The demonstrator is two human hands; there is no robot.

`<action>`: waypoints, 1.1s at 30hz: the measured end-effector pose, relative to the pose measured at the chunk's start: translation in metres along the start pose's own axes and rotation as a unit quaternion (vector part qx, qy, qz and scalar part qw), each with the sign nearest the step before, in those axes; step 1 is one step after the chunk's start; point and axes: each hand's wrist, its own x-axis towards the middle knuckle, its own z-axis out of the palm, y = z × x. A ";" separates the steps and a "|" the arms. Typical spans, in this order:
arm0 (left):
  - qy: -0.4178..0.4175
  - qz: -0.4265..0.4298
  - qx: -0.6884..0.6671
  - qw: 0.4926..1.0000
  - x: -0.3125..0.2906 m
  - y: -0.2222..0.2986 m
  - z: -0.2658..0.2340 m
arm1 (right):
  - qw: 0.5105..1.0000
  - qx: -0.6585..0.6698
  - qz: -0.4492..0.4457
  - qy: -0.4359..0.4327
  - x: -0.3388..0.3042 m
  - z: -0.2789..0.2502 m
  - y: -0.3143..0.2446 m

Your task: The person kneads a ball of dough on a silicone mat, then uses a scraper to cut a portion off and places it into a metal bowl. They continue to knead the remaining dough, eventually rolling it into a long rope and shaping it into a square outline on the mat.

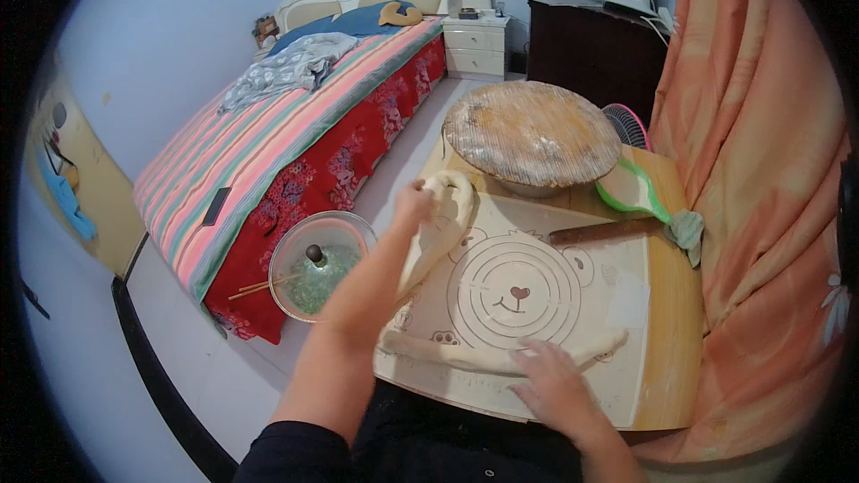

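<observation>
A thick loop of pale dough (458,206) lies along the left side of a white baking mat (617,291) printed with a bear face. My left hand (413,204) is closed at the dough's left edge; its fingertips are partly hidden. Along the mat's near side stretches a long dough rope (447,354). Over the right part of this rope is my right hand (548,377), slightly blurred, its fingers extended and apart. A dark wooden rolling pin (604,231) rests on the mat's far right.
A large round woven lid (532,132) covers a basin at the table's far end. Beside it is a green scoop (626,186) with white powder. Left of the table stands a glass-lidded bowl (300,295) of chopped greens with chopsticks (259,287). An orange curtain (752,215) hangs close on the right.
</observation>
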 end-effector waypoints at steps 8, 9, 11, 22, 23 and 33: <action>-0.385 0.378 0.002 0.842 -0.085 0.119 -0.023 | 0.969 0.151 0.124 0.148 0.031 -0.033 0.029; -0.442 0.422 0.031 0.791 -0.095 0.126 0.002 | 0.949 0.220 0.156 0.165 0.042 -0.031 0.037; -0.485 0.457 0.058 0.743 -0.125 0.132 0.038 | 0.923 0.264 0.183 0.211 0.055 -0.017 0.045; -0.234 0.250 0.514 0.787 -0.128 0.014 -0.028 | 0.961 -0.049 0.267 0.054 0.047 -0.021 0.097; -0.241 0.252 0.513 0.784 -0.121 0.008 -0.031 | 0.959 -0.081 0.268 0.036 0.057 -0.021 0.099; -0.079 0.160 0.196 0.964 -0.015 0.023 -0.007 | 0.657 0.627 0.388 0.160 0.137 -0.001 0.156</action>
